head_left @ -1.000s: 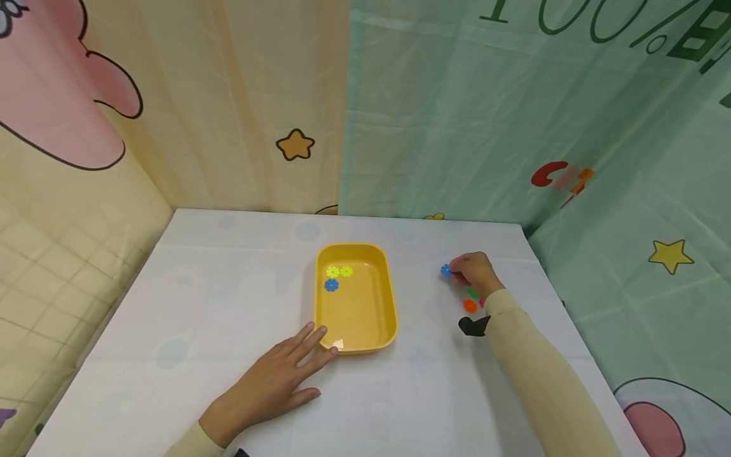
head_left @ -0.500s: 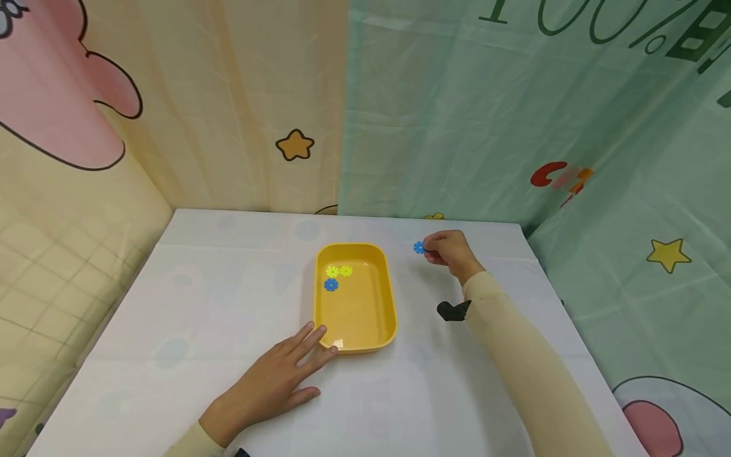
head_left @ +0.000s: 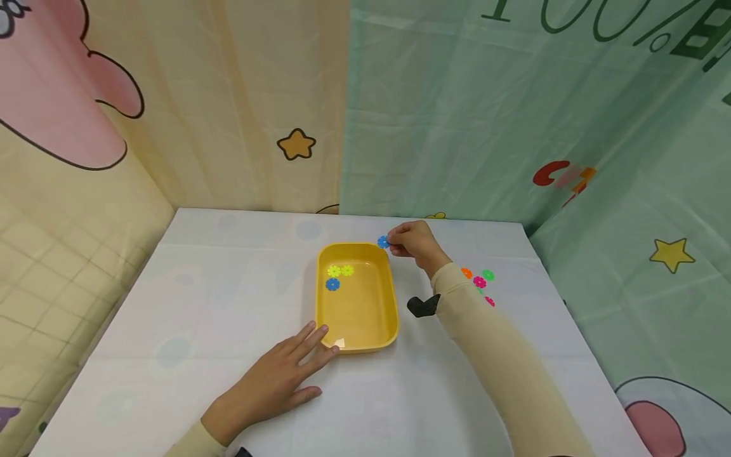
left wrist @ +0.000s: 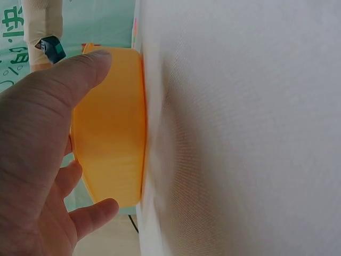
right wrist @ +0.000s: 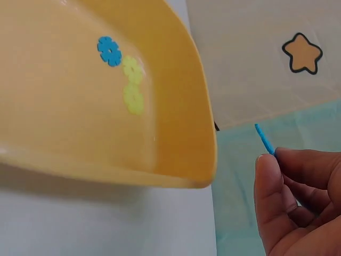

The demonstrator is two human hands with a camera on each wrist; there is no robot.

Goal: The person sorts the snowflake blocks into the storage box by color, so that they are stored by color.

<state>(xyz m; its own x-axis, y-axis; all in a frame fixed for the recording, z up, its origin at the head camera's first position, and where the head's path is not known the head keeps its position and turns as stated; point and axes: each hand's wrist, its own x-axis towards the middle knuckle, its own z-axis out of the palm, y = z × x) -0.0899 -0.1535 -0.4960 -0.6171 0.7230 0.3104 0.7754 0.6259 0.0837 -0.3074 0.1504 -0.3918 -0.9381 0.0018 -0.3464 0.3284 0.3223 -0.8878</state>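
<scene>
Between thumb and fingertip my right hand [head_left: 419, 244] pinches a blue flower-shaped plastic disc [head_left: 383, 242], held near the far right corner of the yellow tray [head_left: 365, 346]. The right wrist view shows that blue disc [right wrist: 265, 140] edge-on, apart from the tray rim. Inside the tray lie two yellow flower discs [head_left: 347, 270] side by side and another blue flower disc [head_left: 332, 284], all toward its far left. My left hand [head_left: 274, 384], fingers spread, touches the tray's near left corner; in the left wrist view its thumb and fingers lie along the tray wall [left wrist: 114, 128].
Right of the tray, several loose flower discs lie on the white table: an orange disc [head_left: 466, 273], a green disc [head_left: 488, 275] and pink discs [head_left: 480, 282], partly behind the right sleeve [head_left: 485, 336]. Printed curtains [head_left: 445, 127] stand behind the table.
My right hand has carried the blue disc leftward and away from the loose discs to the tray's far right corner. The left hand and tray stay where they were.
</scene>
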